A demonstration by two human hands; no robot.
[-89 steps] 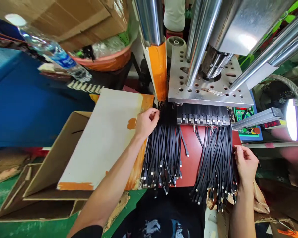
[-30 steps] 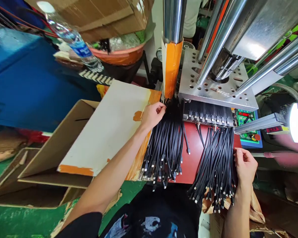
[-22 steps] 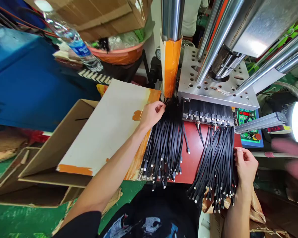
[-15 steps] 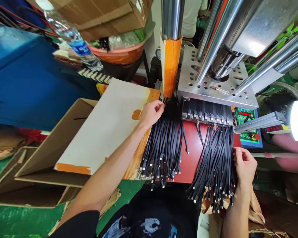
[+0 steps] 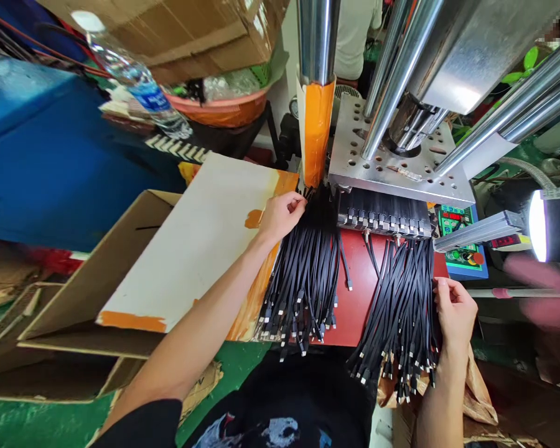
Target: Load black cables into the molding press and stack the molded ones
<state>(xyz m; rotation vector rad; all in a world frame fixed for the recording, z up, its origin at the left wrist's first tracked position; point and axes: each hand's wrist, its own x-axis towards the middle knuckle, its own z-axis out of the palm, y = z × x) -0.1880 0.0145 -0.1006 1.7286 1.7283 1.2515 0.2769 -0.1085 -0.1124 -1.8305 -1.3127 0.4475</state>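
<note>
My left hand (image 5: 284, 216) is closed in a pinch at the upper left end of a bundle of black cables (image 5: 303, 280); what its fingertips hold is too small to make out. My right hand (image 5: 453, 311) has its fingers pressed together at the right edge of a second bundle of black cables (image 5: 401, 311), and anything between them is hidden. Both bundles hang toward the front edge of the red table (image 5: 357, 280). Between and behind them, a row of small connectors sits along the front of a black fixture (image 5: 385, 218) under the metal press plate (image 5: 396, 168).
A white board (image 5: 191, 242) lies left of the cables, over an open cardboard box (image 5: 79, 305). Steel columns rise behind. At the right are a lit lamp (image 5: 537, 225), a control panel (image 5: 462, 233) and a pink fan (image 5: 541, 280). A water bottle (image 5: 144, 90) stands back left.
The whole view has shifted slightly. Both hands remain at the same places beside the cable bundles, with their fingers still closed.
</note>
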